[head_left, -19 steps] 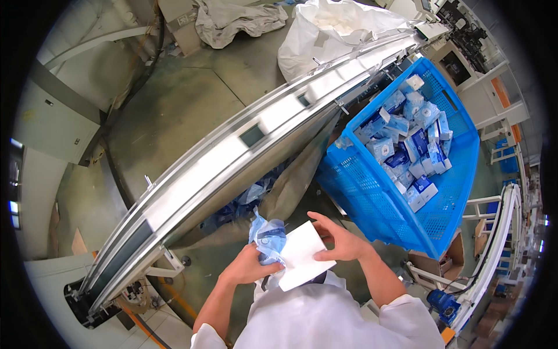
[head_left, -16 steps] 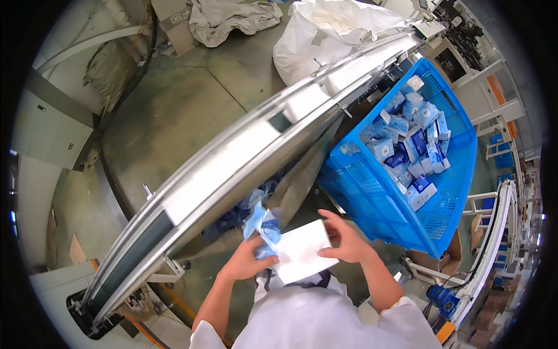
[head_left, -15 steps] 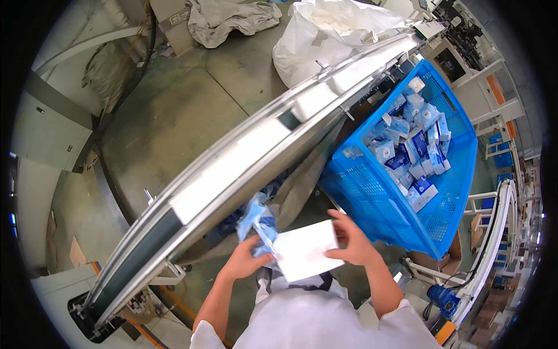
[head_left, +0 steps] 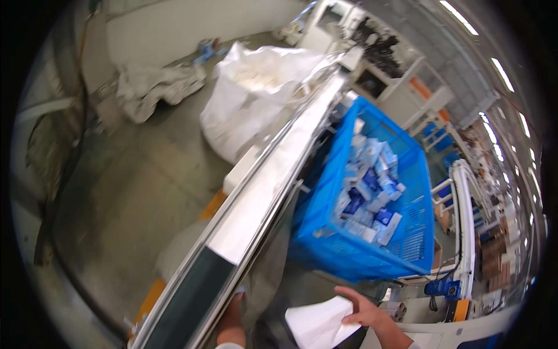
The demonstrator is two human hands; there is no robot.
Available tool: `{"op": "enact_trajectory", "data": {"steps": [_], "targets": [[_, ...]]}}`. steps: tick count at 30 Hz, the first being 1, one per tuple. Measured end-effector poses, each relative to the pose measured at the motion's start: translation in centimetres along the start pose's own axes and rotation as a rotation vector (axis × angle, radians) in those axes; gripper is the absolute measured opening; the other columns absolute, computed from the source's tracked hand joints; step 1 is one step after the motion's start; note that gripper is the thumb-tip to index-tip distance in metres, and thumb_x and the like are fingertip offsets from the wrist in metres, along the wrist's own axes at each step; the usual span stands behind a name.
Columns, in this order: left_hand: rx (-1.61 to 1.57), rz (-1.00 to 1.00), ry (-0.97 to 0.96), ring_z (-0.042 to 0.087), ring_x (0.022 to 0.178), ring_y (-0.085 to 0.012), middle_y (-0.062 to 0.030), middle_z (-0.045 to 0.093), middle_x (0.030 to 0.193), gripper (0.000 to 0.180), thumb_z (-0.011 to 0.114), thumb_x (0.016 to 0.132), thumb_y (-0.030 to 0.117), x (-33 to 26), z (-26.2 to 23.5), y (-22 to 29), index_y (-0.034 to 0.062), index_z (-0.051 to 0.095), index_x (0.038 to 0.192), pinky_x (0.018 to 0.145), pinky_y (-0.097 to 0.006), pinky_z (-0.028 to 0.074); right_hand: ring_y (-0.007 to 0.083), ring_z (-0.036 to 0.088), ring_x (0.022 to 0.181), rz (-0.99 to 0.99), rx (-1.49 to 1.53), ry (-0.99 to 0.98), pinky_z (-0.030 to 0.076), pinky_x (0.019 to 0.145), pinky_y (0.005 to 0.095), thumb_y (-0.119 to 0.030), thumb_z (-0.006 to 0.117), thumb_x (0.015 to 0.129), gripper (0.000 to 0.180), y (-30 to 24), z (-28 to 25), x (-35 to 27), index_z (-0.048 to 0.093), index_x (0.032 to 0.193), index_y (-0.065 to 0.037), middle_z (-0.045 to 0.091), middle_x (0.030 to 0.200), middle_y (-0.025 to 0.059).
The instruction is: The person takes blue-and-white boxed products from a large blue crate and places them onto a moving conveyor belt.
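Note:
My right hand (head_left: 363, 311) grips a stack of white tissues (head_left: 322, 323) at its right edge, thumb on top. The stack hangs near the lower edge, a little loose and bent. My left hand (head_left: 233, 308) is low beside the conveyor (head_left: 256, 232), close to its right rail. Its fingers are blurred and partly hidden, so what it holds does not show. Up and right of my right hand stands a blue plastic crate (head_left: 354, 259) with several blue-and-white tissue packs (head_left: 372, 192) in it.
A long white sheet of tissue (head_left: 273, 192) lies along the conveyor's dark belt (head_left: 189, 302). Behind it stands a big white sack (head_left: 232, 110) with white material inside. A crumpled grey sack (head_left: 157, 87) lies on the floor. Machines (head_left: 383, 87) stand at the far right.
The view has swung up and to the right. My left hand has left the tissue stack and dropped beside the conveyor; the blue wrapper it held is out of clear sight. My right hand still grips the stack.

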State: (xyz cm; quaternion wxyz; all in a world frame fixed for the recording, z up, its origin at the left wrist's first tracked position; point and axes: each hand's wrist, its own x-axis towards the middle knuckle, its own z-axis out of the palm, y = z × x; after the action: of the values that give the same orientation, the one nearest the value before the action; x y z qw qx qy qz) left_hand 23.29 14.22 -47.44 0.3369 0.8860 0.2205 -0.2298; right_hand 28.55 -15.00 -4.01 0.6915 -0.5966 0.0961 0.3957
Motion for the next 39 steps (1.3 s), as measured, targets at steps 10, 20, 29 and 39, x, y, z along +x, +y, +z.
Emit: {"op": "enact_trajectory", "data": {"steps": [10,20,29,39], "targets": [[-0.144,-0.150,-0.051,0.046,0.123,-0.0408,-0.0259,0.049,0.131,0.061,0.049,0.089,0.048,0.9,2.1,-1.4,0.0004,0.052,0.127,0.104,-0.045,0.035,0.0212,0.046,0.122,-0.036,-0.198,0.060,0.039,0.102,0.0360,0.012,0.073,0.069,0.094,-0.4,-1.0,-1.5,0.024,0.147,-0.009,0.046,0.135,0.0123],[-0.144,-0.168,-0.101,0.049,0.122,-0.0368,-0.0255,0.052,0.129,0.059,0.050,0.090,0.043,-12.5,-12.2,7.2,-0.0017,0.051,0.128,0.102,-0.039,0.038,0.0238,0.051,0.117,-0.330,-0.137,-0.187,0.042,0.098,0.0349,0.009,0.078,0.060,0.099,-3.2,-2.7,-5.5,0.029,0.144,-0.005,0.051,0.129,0.0139],[-0.764,0.054,0.309,0.062,0.090,-0.0128,-0.0073,0.067,0.096,0.025,0.058,0.092,0.016,-28.8,-12.9,18.0,-0.0021,0.062,0.109,0.081,-0.027,0.049,0.0236,0.052,0.116,-0.517,-0.167,-0.348,0.040,0.100,0.0379,0.007,0.080,0.061,0.097,-3.8,-5.5,-8.8,0.031,0.144,-0.006,0.055,0.124,0.0135],[-1.166,0.139,0.320,0.060,0.090,-0.0111,-0.0048,0.066,0.097,0.022,0.057,0.094,0.014,-30.5,-14.7,25.1,0.0000,0.061,0.111,0.081,-0.025,0.048,0.0235,0.050,0.120,-0.472,-0.148,-0.500,0.036,0.104,0.0386,0.005,0.080,0.063,0.091,-3.3,-6.8,-8.6,0.034,0.141,-0.005,0.052,0.129,0.0096]]}}
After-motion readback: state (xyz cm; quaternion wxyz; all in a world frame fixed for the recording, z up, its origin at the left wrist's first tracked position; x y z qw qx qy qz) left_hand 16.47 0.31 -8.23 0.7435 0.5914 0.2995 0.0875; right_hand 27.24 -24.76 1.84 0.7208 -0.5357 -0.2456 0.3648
